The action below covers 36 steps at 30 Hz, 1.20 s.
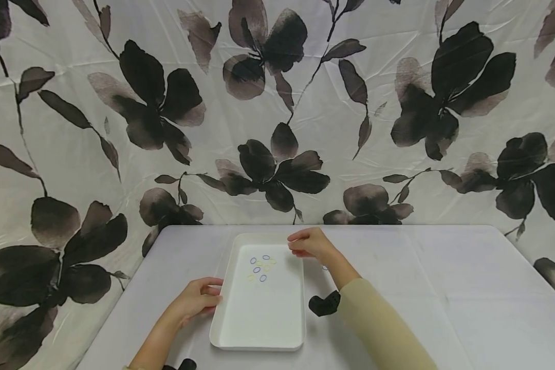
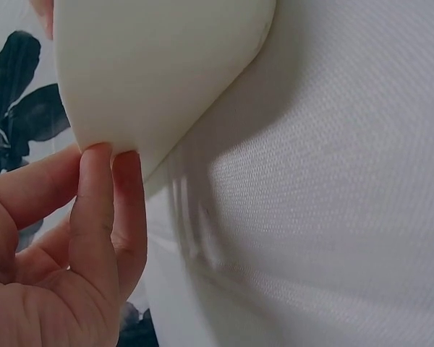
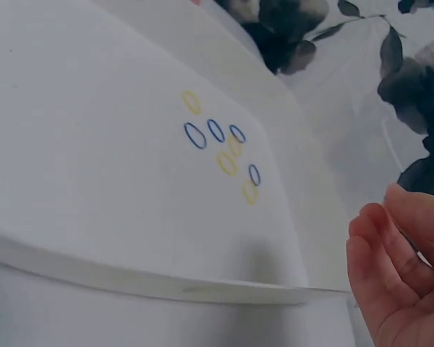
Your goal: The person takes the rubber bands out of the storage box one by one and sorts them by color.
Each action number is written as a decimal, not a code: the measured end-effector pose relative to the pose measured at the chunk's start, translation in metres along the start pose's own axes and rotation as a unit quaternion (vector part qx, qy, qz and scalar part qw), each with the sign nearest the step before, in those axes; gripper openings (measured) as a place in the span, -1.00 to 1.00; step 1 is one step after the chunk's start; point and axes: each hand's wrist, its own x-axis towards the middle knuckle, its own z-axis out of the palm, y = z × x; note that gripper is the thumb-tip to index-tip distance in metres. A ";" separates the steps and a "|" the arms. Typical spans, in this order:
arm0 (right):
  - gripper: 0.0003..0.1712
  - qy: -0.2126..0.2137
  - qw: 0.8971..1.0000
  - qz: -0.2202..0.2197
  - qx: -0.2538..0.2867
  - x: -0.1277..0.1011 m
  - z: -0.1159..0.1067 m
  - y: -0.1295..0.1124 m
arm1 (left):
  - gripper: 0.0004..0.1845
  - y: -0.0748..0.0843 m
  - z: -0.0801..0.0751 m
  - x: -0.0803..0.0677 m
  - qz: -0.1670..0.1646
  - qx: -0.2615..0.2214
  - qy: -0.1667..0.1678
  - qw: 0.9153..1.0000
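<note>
A white rectangular tray (image 1: pixel 259 318) lies on the table in front of me. Several small blue and yellow rubber bands (image 1: pixel 261 267) lie loose in its far half, and the right wrist view shows these bands (image 3: pixel 224 148) too. My left hand (image 1: pixel 199 299) holds the tray's left rim. In the left wrist view its fingertips (image 2: pixel 101 181) press against the tray's outer wall (image 2: pixel 159 72). My right hand (image 1: pixel 307 242) hovers over the tray's far right corner, fingers (image 3: pixel 398 267) loosely curled with nothing visible in them.
The table (image 1: pixel 421 288) has a pale grey cloth. One blue band (image 1: pixel 325 267) lies on it beside my right wrist. A flower-print sheet (image 1: pixel 277 103) hangs behind the table. The table's left edge runs close to my left arm.
</note>
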 end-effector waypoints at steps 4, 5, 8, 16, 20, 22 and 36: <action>-0.70 -0.008 1.000 0.002 0.022 0.004 0.009 0.007 | -0.50 -0.001 -0.002 0.002 0.004 0.002 -0.012 1.000; -0.70 -0.008 1.000 -0.002 0.020 0.004 0.012 0.008 | -0.49 -0.002 -0.002 0.002 0.005 0.003 -0.014 1.000; -0.73 -0.004 1.000 -0.014 0.020 0.005 0.021 0.011 | -0.48 -0.003 -0.004 0.002 0.005 0.004 -0.016 1.000; -0.74 0.044 0.996 -0.071 -0.016 0.007 0.054 0.021 | -0.48 -0.002 -0.007 0.000 0.010 0.006 -0.019 1.000; -0.79 0.079 0.991 -0.083 -0.067 0.012 0.063 0.031 | -0.49 -0.001 -0.005 0.000 0.015 0.003 -0.023 1.000; -0.82 0.098 0.986 -0.092 -0.100 0.013 0.066 0.036 | -0.49 -0.001 -0.004 0.000 0.015 0.003 -0.023 1.000; -0.92 0.211 0.943 -0.134 -0.220 0.013 0.082 0.051 | -0.50 0.000 0.000 0.000 0.009 0.000 -0.016 1.000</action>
